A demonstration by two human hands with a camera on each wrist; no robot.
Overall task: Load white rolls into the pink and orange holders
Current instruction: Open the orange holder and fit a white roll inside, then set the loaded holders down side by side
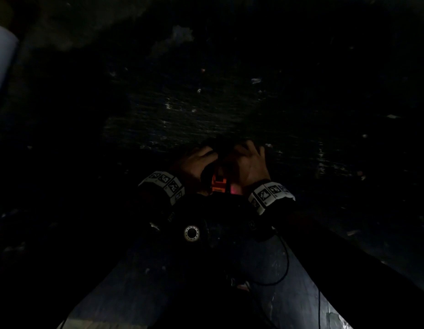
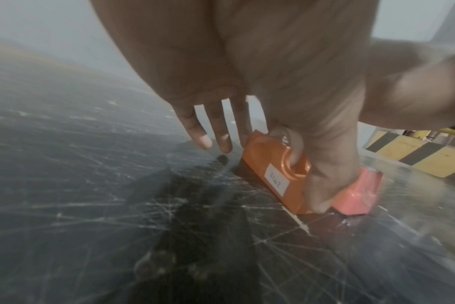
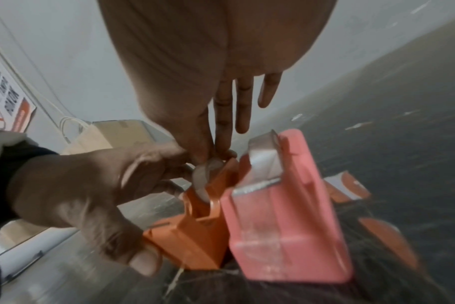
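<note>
Orange plastic shows between the two hands: the orange holder [image 3: 195, 236] stands on the dark scratched table [image 2: 78, 205], touching the pink holder [image 3: 286, 216] at its 3 o'clock side in the right wrist view. A white roll [image 3: 204, 181] sits in the top of the orange holder, and a strip of clear tape [image 3: 262, 162] rises from the top of the pink one.

The left hand [image 3: 86, 195] grips the orange holder from its 9 o'clock side, thumb [image 2: 322, 185] pressed down between the two holders, the other fingers [image 2: 200, 131] straight and slightly spread past the holder's far end. The right hand [image 3: 208, 82] reaches down from 12 o'clock; two of its fingertips [image 3: 216, 150] pinch at the white roll, while the remaining fingers point out straight, close together.

A white label [image 2: 277, 180] sits on the orange holder's side. At 9 o'clock in the right wrist view stand a paper bag [image 3: 83, 137] and a cardboard box [image 3: 127, 129] against the wall. The head view is nearly black, showing only both hands close together with marker wristbands [image 1: 270, 195].
</note>
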